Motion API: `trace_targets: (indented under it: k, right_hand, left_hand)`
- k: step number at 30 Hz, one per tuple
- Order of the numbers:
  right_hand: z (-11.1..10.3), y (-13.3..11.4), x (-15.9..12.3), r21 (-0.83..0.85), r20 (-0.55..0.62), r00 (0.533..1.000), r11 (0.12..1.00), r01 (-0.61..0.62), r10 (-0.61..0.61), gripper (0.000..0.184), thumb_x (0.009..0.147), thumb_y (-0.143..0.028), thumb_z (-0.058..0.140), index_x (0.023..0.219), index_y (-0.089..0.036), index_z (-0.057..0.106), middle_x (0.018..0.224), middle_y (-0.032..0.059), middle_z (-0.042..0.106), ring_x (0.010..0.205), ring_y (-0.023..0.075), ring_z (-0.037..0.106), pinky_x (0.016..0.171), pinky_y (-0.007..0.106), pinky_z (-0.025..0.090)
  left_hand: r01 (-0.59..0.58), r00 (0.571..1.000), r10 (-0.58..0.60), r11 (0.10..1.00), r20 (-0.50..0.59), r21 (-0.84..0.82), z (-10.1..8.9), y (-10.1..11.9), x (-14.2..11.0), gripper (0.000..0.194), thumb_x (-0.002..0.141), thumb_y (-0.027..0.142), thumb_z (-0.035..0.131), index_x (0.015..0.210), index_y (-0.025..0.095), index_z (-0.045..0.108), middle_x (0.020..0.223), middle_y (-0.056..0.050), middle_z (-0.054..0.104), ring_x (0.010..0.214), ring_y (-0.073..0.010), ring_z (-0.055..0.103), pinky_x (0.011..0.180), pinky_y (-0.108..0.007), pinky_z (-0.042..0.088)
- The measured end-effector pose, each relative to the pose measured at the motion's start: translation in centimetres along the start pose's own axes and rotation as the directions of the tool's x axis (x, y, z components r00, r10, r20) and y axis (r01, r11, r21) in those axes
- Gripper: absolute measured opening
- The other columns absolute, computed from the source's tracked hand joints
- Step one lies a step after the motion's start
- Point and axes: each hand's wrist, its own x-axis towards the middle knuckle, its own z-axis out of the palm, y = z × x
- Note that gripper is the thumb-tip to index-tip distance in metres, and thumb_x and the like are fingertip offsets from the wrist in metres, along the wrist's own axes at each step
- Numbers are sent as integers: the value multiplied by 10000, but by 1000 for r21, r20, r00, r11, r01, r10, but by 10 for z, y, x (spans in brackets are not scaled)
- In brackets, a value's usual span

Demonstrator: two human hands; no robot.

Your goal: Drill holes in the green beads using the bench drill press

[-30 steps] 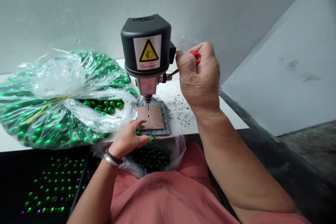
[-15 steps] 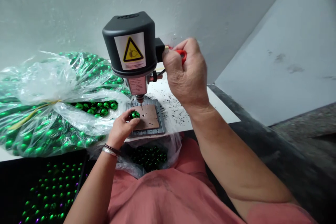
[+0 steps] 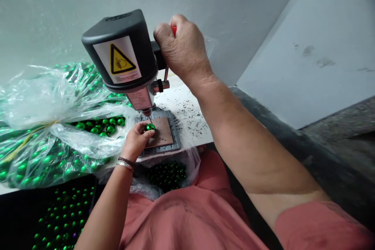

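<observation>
Between the thumb and fingers of my left hand (image 3: 137, 138) is a shiny green ball (image 3: 150, 127). It sits on a tan board (image 3: 164, 134) on the drill press base, right under the thin drill bit (image 3: 151, 119). Whether the bit touches the ball I cannot tell. My right hand (image 3: 187, 49) is wrapped round the red-ended lever (image 3: 174, 30) of the small bench drill press (image 3: 117, 50), to the right of its black motor housing. Most of that lever is hidden by the fingers.
On the left lies a large clear plastic bag (image 3: 43, 101) of green balls, partly open. Below the table edge, a plastic-lined container (image 3: 166, 175) holds more balls. A black tray (image 3: 63, 218) with green balls is at lower left. Dark shavings (image 3: 187, 119) litter the white tabletop.
The view has shifted, so the drill press appears further left. The green ball, which was left of the bit, is now under it. My right hand stays on the lever.
</observation>
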Motion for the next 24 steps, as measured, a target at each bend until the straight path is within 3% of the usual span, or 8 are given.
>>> trace_targets:
  k: [4, 8, 11, 15, 20, 24]
  right_hand:
    - [-1, 0, -3, 25, 12, 1000, 1000, -15, 14, 264, 763, -404, 319, 615, -193, 260, 590, -49, 256, 569, 54, 212, 548, 222, 175]
    - [-3, -3, -5, 60, 18, 999, 998, -34, 33, 292, 771, -441, 312, 627, -191, 267, 591, -53, 273, 579, 56, 221, 557, 219, 170]
    - [-3, -5, -7, 83, 13, 999, 996, -43, 43, 289, 766, -439, 319, 626, -191, 268, 591, -51, 278, 586, 65, 218, 561, 223, 185]
    - [-3, -6, -9, 94, 0, 999, 994, -51, 51, 272, 758, -417, 337, 622, -193, 263, 593, -50, 271, 586, 69, 224, 565, 224, 208]
    - [-3, -6, -8, 100, -15, 999, 994, -41, 43, 269, 767, -399, 358, 620, -191, 269, 588, -51, 281, 586, 65, 230, 563, 224, 217]
    - [-9, -8, -22, 112, -32, 999, 994, -5, 8, 276, 801, -400, 393, 652, -191, 291, 588, -56, 299, 572, 54, 252, 548, 216, 244]
  left_hand:
    - [-26, 994, 49, 972, -93, 233, 2, -2, 0, 406, 621, 313, 693, 1000, 183, 631, 843, -29, 681, 747, -147, 608, 689, -257, 471]
    - [-17, 992, 67, 912, -107, 409, 6, 2, -3, 464, 648, 337, 673, 1093, 211, 634, 813, -8, 666, 725, -151, 591, 683, -264, 457]
    - [-9, 993, 60, 901, -104, 435, 9, 5, -4, 470, 659, 340, 668, 1110, 210, 639, 813, -5, 666, 742, -156, 594, 710, -268, 456]
    - [-66, 983, 134, 891, -123, 449, 10, 3, -5, 416, 657, 311, 675, 1060, 214, 660, 838, -3, 675, 751, -153, 598, 739, -265, 461]
    - [-114, 982, 177, 848, -74, 517, 8, -3, 0, 424, 646, 318, 691, 1056, 214, 663, 856, -19, 684, 768, -168, 605, 730, -276, 467]
    - [-111, 983, 172, 832, -64, 544, 7, -4, 3, 448, 642, 319, 695, 1078, 219, 665, 853, -23, 687, 802, -184, 606, 731, -283, 465]
